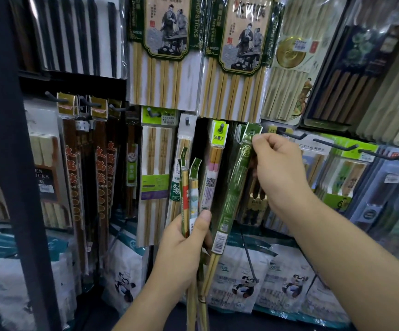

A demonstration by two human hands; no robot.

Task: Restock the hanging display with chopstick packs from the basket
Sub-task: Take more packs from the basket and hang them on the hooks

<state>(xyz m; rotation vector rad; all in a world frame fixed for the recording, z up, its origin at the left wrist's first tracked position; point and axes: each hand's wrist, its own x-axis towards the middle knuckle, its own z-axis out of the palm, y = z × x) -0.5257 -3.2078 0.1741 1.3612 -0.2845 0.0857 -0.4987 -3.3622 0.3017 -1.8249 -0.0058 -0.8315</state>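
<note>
The right hand [277, 173] pinches the top of a green pack [238, 177] held up at the display [201, 144], seemingly not yet hooked, and the left hand [186, 244] grips several more packs [185, 187], so much restocking is left.

Two hands: left hand [181, 240], right hand [277, 173]; two figure-print packs [167, 27].

Right hand [279, 173] pinches green chopstick pack [235, 182] top at display; left hand [184, 244] grips several packs [189, 187].
</note>
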